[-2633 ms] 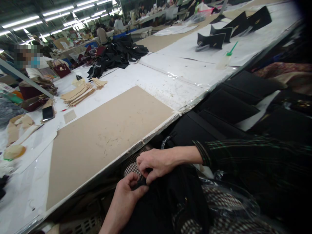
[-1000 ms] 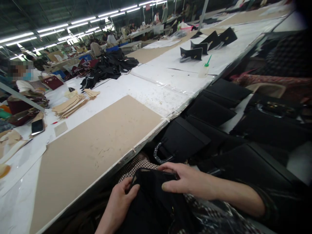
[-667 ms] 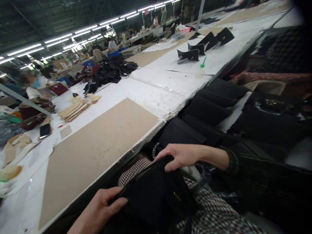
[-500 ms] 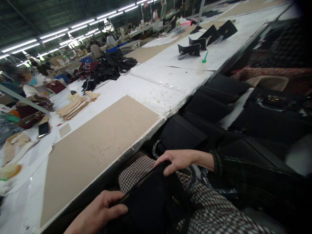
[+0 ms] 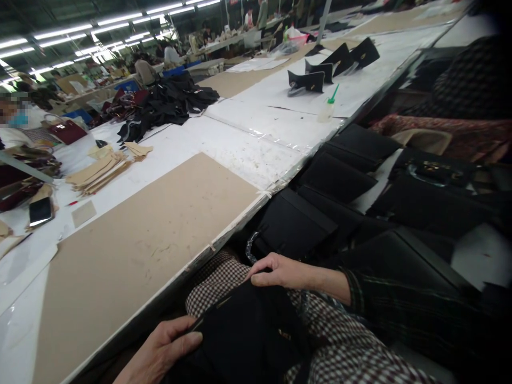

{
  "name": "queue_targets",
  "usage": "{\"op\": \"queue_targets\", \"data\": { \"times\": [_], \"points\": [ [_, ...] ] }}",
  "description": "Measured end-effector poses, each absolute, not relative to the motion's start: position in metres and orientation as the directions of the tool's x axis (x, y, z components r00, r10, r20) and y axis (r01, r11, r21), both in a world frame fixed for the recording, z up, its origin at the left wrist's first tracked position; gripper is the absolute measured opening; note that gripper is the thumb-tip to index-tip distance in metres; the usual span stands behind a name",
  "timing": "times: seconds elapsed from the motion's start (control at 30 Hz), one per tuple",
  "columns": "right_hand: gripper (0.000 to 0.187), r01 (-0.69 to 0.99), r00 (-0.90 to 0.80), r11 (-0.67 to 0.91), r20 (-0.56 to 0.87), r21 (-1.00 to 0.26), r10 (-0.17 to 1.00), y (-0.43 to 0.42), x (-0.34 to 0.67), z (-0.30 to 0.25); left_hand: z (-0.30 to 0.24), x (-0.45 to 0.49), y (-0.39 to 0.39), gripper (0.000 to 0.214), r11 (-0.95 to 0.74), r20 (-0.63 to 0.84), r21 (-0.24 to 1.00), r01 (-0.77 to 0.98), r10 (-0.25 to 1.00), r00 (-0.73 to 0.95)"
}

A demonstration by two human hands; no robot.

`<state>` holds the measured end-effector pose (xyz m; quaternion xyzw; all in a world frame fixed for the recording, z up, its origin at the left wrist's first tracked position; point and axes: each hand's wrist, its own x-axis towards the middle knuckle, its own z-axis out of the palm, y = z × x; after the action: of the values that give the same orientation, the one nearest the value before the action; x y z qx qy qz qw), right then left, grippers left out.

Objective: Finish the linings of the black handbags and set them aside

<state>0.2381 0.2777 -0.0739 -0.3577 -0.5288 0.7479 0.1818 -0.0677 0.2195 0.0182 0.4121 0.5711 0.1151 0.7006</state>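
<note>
A black handbag (image 5: 240, 330) lies across my lap on checked cloth (image 5: 340, 336), its top edge running between my hands. My left hand (image 5: 164, 346) pinches the near left end of that edge, thumb on top. Farther along, my right hand (image 5: 280, 272) grips the other end between thumb and fingers. A small gold-coloured fitting (image 5: 285, 334) shows on the bag's right part. The bag's lower part is dark and runs out of the picture.
A long white table (image 5: 248, 144) bears a beige board (image 5: 152, 234) beside me. Several black bags (image 5: 296, 224) are packed at my right. Farther off are a green-tipped bottle (image 5: 327, 109), black upright pieces (image 5: 308, 81), tan pieces (image 5: 98, 170), a phone (image 5: 40, 211) and a black heap (image 5: 168, 104). Other people sit beyond.
The view has turned slightly, so the table's contents sit farther left. My right hand's thumb has shifted along the bag's edge, closer to the fingertips. Both hands still hold the bag.
</note>
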Motion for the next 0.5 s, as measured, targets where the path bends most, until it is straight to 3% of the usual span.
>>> {"op": "queue_targets", "data": {
  "times": [0.17, 0.37, 0.5],
  "points": [
    [0.045, 0.180, -0.635, -0.392, -0.411, -0.902, 0.654, 0.281, 0.234, -0.070, 0.018, -0.070, 0.225, 0.033, 0.626, -0.706, 0.705, 0.335, 0.569, 0.422],
    [0.038, 0.217, -0.584, -0.258, -0.337, -0.942, 0.739, 0.278, 0.231, -0.070, 0.017, -0.076, 0.228, 0.036, 0.637, -0.729, 0.682, 0.359, 0.548, 0.411],
    [0.023, 0.248, -0.521, -0.218, -0.319, -0.944, 0.792, 0.271, 0.225, -0.073, 0.009, -0.076, 0.227, 0.031, 0.633, -0.694, 0.712, 0.304, 0.567, 0.444]
  ]
}}
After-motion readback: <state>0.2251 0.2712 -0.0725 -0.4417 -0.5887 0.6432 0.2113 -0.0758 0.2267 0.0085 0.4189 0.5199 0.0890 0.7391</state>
